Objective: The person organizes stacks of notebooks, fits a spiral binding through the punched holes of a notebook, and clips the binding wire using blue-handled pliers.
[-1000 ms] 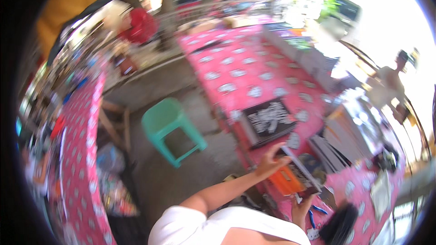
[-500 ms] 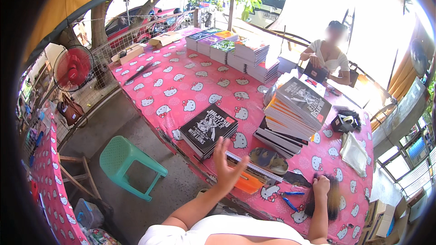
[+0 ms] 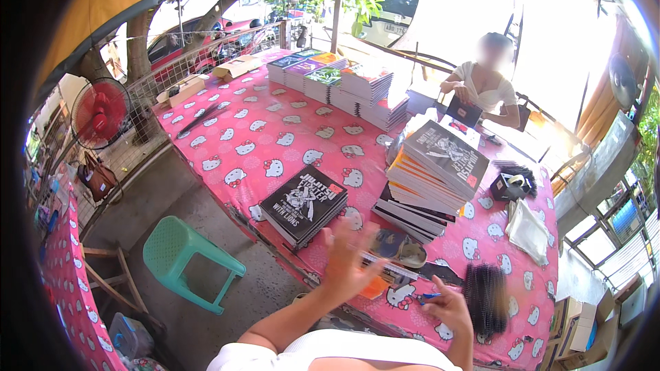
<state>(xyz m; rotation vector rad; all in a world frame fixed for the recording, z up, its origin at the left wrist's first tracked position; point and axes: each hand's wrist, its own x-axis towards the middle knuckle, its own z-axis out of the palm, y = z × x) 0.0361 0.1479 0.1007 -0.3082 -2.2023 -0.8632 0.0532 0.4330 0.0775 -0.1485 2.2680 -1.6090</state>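
My left hand (image 3: 347, 261) has its fingers spread, slightly blurred, over a book with orange sheets (image 3: 375, 288) at the table's near edge. The hand hides much of the book; I cannot tell whether it touches it. My right hand (image 3: 448, 309) is over blue-handled pliers (image 3: 429, 296), thumb and fingers apart on either side of them. The hand hides part of the pliers. Just right of it lies a bundle of black binding coils (image 3: 485, 299). Left of my left hand is a small stack of black-covered books (image 3: 302, 206).
A tall, fanned pile of books (image 3: 440, 165) rises mid-table. More book stacks (image 3: 364, 89) stand at the back. Across the table a person (image 3: 485, 86) handles a dark book. A green plastic stool (image 3: 182, 254) is at the left, cardboard boxes (image 3: 574, 333) at the lower right.
My right hand has let go of the black coil bundle and moved left to the pliers. My left hand stays spread near the orange-sheeted book. The whole view has shifted slightly.
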